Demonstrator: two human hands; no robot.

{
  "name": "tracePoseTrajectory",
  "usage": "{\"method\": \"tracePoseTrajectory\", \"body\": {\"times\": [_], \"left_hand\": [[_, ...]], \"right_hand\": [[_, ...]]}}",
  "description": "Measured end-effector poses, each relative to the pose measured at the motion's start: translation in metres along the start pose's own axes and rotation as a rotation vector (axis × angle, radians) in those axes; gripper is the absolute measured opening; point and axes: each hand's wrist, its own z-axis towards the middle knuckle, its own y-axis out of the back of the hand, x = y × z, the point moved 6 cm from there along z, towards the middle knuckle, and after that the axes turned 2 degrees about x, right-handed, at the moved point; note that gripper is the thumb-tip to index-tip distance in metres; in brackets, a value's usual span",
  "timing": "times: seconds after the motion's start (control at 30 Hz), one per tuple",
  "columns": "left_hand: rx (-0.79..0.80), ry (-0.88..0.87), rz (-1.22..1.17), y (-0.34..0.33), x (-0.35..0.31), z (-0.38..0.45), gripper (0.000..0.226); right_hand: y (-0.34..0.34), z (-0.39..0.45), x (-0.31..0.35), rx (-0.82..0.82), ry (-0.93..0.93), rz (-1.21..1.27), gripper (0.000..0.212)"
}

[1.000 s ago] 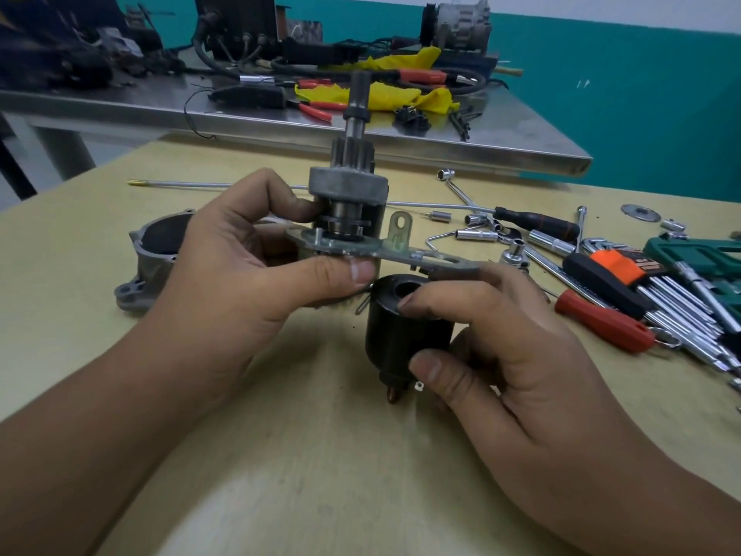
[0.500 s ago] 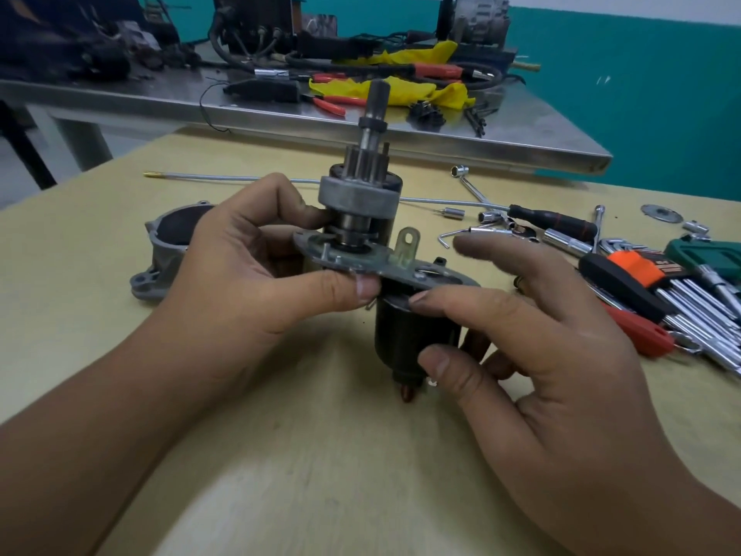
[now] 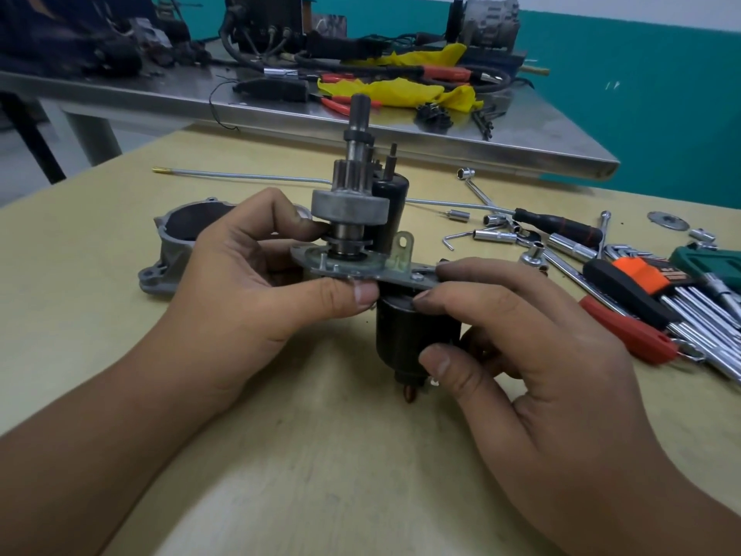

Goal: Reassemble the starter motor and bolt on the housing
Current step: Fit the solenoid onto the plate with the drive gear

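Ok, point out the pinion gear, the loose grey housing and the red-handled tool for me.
pinion gear (image 3: 353, 175): head view, on its toothed side.
grey housing (image 3: 168, 250): head view, on its outer wall left of the opening.
red-handled tool (image 3: 625, 335): head view, middle of its red grip.

Tan table (image 3: 120, 315), housing (image 3: 176, 250), scattered tools (image 3: 641, 282)

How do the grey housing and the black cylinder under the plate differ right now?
The housing lies on the table, untouched; the black cylinder hangs under the plate, held by the right hand. The housing is light grey cast metal, open and hollow; the cylinder is dark and smooth. Both are round-bodied.
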Motion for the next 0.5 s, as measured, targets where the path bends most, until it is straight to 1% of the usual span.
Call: {"method": "tracePoseTrajectory", "body": {"times": [0.23, 0.4, 0.43, 0.5], "left_hand": [[-0.013, -0.013, 0.057, 0.0019, -0.0038, -0.0002, 0.046], [-0.017, -0.006, 0.058, 0.0006, -0.0037, -0.0011, 0.048], [-0.028, -0.003, 0.049, 0.0006, -0.0027, -0.0013, 0.049], [-0.045, 0.009, 0.018, 0.0006, -0.0006, -0.0018, 0.049]], "right_hand": [[-0.0004, 0.0018, 0.0037, 0.029, 0.015, -0.039, 0.033], [-0.0005, 0.0022, 0.0028, 0.036, 0.004, -0.02, 0.032], [-0.0008, 0.0022, 0.0021, 0.038, -0.006, -0.007, 0.033], [-0.0014, 0.0012, 0.0005, 0.046, -0.03, 0.016, 0.043]]}}
